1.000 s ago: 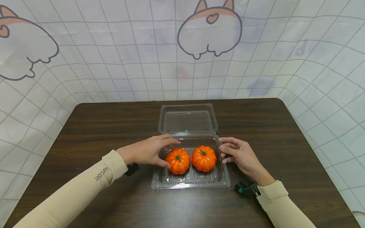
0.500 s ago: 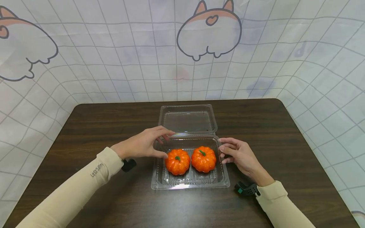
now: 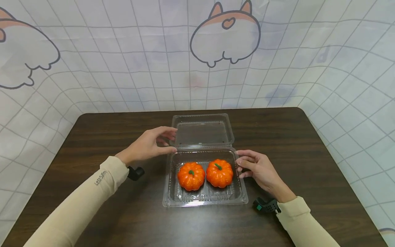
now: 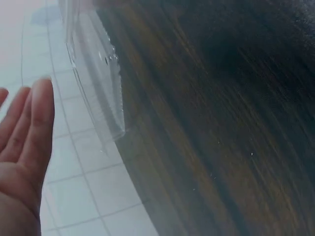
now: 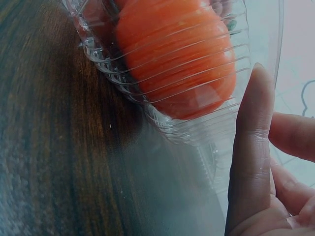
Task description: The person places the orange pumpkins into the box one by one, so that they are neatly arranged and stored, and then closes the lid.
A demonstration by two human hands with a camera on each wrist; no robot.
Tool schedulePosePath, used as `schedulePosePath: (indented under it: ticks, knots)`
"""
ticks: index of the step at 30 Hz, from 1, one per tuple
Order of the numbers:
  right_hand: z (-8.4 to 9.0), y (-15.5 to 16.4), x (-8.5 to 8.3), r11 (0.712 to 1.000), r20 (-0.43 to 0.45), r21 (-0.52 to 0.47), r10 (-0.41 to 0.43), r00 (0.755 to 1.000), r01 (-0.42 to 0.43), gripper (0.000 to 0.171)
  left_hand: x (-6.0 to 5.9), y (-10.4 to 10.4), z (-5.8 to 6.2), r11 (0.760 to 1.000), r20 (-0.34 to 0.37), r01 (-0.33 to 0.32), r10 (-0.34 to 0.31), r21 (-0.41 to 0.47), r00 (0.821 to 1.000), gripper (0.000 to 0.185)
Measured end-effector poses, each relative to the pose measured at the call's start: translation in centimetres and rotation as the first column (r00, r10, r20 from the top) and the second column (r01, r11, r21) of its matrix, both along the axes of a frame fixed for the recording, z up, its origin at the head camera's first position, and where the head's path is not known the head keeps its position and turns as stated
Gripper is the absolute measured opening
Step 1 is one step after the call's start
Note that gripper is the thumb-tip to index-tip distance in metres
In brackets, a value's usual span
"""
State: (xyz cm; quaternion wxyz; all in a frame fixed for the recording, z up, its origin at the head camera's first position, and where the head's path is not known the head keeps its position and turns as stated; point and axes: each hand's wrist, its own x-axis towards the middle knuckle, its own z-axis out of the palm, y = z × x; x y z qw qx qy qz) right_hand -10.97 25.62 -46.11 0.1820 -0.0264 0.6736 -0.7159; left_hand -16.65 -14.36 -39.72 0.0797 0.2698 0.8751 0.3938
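Right at the hinge side, left hand [image 3: 147, 145] hovers relaxed and loose by the clear lid [image 3: 202, 130], not gripping anything. Right hand [image 3: 257, 168] has fingers lightly curled against the tray [image 3: 205, 199] wall, probably steadying it. Two pumpkins [image 3: 205, 174] sit side by side inside. Plenty of bare table [image 3: 293, 137] all around, edges far off

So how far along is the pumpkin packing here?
Done: both pumpkins sit side by side in the clear box. In hand: the left hand reaches toward the left edge of the lid, which lies open flat behind the box; the right hand rests at the box's right rim. Left: the lid is not yet folded over.
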Motion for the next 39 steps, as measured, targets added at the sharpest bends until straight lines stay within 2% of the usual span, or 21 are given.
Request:
schedulePosePath:
  ticks: [4,9,14,18,24,31,39]
  knots:
    - [-0.1,0.1,0.1,1.0,0.005,0.003,0.001,1.0,-0.001,0.05,-0.7,-0.2,-0.9,0.995,0.011,-0.097,0.097,0.009,0.995,0.062]
    - [-0.3,0.0,0.3,1.0,0.009,0.005,-0.005,1.0,0.005,0.051,-1.4,-0.4,-2.1,0.977,0.054,-0.21,0.208,0.028,0.977,0.058]
    - [-0.3,0.1,0.3,1.0,0.008,0.003,-0.008,1.0,0.007,0.051,-1.9,-0.6,-3.4,0.96,0.121,-0.276,0.269,0.043,0.956,0.058]
    - [-0.3,0.2,0.3,1.0,0.005,0.002,-0.007,1.0,0.007,0.05,-2.4,-0.5,-4.5,0.949,0.19,-0.3,0.279,0.097,0.941,0.057]
    - [-0.4,0.3,0.4,1.0,0.009,-0.005,-0.005,1.0,0.005,0.05,-2.8,-0.2,-5.8,0.919,0.304,-0.333,0.261,0.213,0.916,0.052]
    - [-0.5,0.3,0.2,1.0,-0.006,0.001,0.004,1.0,-0.004,0.05,-3.1,0.0,-6.2,0.889,0.42,-0.357,0.218,0.287,0.881,0.053]
    - [-0.3,0.3,0.2,1.0,0.001,0.009,-0.006,1.0,0.006,0.049,-3.5,0.6,-6.5,0.868,0.47,-0.373,0.192,0.329,0.862,0.055]
